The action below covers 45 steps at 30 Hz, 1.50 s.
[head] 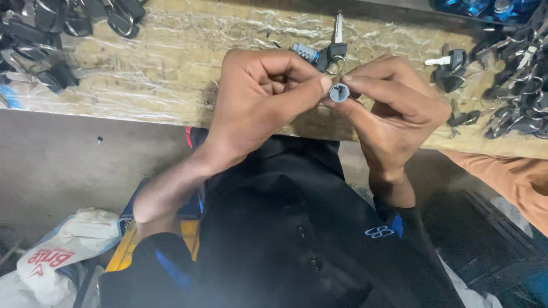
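small grey cylinder pinched between two hands over a workbench

a small grey metal cylinder (339, 92) is held at the fingertips of the right hand (394, 108), pinched between thumb and forefinger, with its open end turned toward the camera. the left hand (260, 100) is curled into a loose fist, and its thumb tip is pressed against the side of the cylinder. both hands are raised just above the near edge of a wooden workbench (171, 63) that is covered in clear plastic film. directly behind the hands, a key with a black head (337, 45) is laid on the bench beside a small ribbed grey part (306, 52). heaps of black-headed keys are spread at the left corner (51, 28) and along the right side (502, 80) of the bench. an orange sleeve (514, 179) is seen at the right, below the bench edge.
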Available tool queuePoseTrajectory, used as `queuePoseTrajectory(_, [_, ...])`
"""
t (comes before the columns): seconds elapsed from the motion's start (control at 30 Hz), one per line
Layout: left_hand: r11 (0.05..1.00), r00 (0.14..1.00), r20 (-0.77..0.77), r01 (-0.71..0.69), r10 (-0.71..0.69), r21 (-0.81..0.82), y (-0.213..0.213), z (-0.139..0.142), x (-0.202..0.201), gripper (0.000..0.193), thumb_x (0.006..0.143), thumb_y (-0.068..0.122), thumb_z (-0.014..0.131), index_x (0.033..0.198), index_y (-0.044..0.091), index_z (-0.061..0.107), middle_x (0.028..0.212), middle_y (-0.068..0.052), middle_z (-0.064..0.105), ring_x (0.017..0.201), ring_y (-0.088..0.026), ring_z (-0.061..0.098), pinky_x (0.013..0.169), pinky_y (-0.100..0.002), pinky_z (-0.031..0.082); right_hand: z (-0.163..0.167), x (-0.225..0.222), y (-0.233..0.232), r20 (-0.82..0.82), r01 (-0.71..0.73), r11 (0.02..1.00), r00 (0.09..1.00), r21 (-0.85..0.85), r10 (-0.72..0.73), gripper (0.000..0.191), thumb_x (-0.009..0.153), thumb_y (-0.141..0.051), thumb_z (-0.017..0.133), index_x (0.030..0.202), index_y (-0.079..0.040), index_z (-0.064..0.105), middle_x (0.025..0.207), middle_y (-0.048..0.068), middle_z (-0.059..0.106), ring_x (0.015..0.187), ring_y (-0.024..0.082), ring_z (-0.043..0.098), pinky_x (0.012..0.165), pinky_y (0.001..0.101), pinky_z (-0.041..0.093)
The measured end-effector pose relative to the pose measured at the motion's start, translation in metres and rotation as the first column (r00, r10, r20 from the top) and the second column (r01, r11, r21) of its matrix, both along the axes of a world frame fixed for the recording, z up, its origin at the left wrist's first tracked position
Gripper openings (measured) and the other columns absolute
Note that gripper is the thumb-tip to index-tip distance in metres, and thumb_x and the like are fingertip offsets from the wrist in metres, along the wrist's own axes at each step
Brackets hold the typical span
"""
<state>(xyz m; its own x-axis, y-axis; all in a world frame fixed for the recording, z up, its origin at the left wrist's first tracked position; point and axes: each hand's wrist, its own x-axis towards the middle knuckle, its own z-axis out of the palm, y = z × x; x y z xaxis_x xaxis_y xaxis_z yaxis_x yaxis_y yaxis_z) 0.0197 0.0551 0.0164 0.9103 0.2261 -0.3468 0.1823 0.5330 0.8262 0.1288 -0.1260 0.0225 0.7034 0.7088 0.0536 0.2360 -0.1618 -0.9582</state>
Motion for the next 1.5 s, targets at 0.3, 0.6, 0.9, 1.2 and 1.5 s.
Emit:
queuePoseTrajectory(0.3, [0.934, 0.996, 0.003, 0.080, -0.087, 0.349, 0.005, 0.018, -0.001, 0.008, 0.101, 0.004, 0.073, 0.094, -0.001, 0.074, 0.075, 0.005, 0.063, 0.068, 0.003, 0.046, 0.057, -0.020, 0.034, 0.003, -0.010, -0.011, 0.172, -0.020, 0.999, 0.985, -0.037, 0.026, 0.030, 0.093, 0.010, 0.085, 0.118, 0.000, 0.074, 0.105, 0.016, 0.070, 0.089, 0.018, 0.068, 0.075, 0.0240, 0.052])
queuePoseTrajectory(0.6, [0.810, 0.975, -0.029, 0.199, -0.219, 0.551, 0.019, 0.026, 0.008, 0.013, 0.097, 0.006, 0.074, 0.088, -0.001, 0.069, 0.063, 0.005, 0.050, 0.059, 0.002, 0.044, 0.054, -0.021, 0.035, 0.004, -0.011, -0.007, 0.239, 0.008, 0.999, 0.971, -0.034, 0.000, 0.030, 0.089, 0.013, 0.086, 0.113, -0.001, 0.075, 0.105, 0.017, 0.070, 0.087, 0.019, 0.068, 0.072, 0.0241, 0.053])
queuePoseTrajectory(0.9, [0.848, 0.970, -0.070, 0.239, -0.234, 0.473, 0.024, 0.018, 0.012, 0.014, 0.096, 0.006, 0.074, 0.085, 0.000, 0.068, 0.060, 0.000, 0.049, 0.057, -0.003, 0.044, 0.052, -0.023, 0.034, 0.009, -0.009, -0.006, 0.254, -0.002, 0.996, 0.967, -0.092, 0.025, 0.032, 0.085, 0.011, 0.089, 0.111, 0.001, 0.075, 0.103, 0.017, 0.068, 0.085, 0.019, 0.065, 0.069, 0.0258, 0.048])
queuePoseTrajectory(1.2, [0.547, 0.954, 0.291, -0.205, -0.075, 0.812, -0.012, 0.003, 0.004, 0.011, 0.104, 0.000, 0.072, 0.110, -0.007, 0.066, 0.092, -0.013, 0.066, 0.070, -0.018, 0.061, 0.059, -0.033, 0.048, 0.000, -0.011, -0.011, 0.203, 0.037, 0.994, 0.979, -0.099, -0.016, 0.035, 0.087, 0.009, 0.088, 0.117, 0.002, 0.073, 0.100, 0.016, 0.066, 0.083, 0.021, 0.065, 0.070, 0.0276, 0.050])
queuePoseTrajectory(1.5, [0.960, 0.975, 0.144, -0.198, 0.171, 0.200, -0.012, -0.027, 0.003, 0.010, 0.107, 0.001, 0.069, 0.115, -0.004, 0.067, 0.104, -0.013, 0.072, 0.092, -0.017, 0.070, 0.082, -0.029, 0.059, 0.007, 0.013, 0.031, 0.590, -0.227, 0.972, 0.778, -0.057, 0.216, 0.029, 0.093, -0.009, 0.089, 0.114, 0.003, 0.073, 0.089, 0.011, 0.067, 0.077, 0.021, 0.065, 0.064, 0.0323, 0.054])
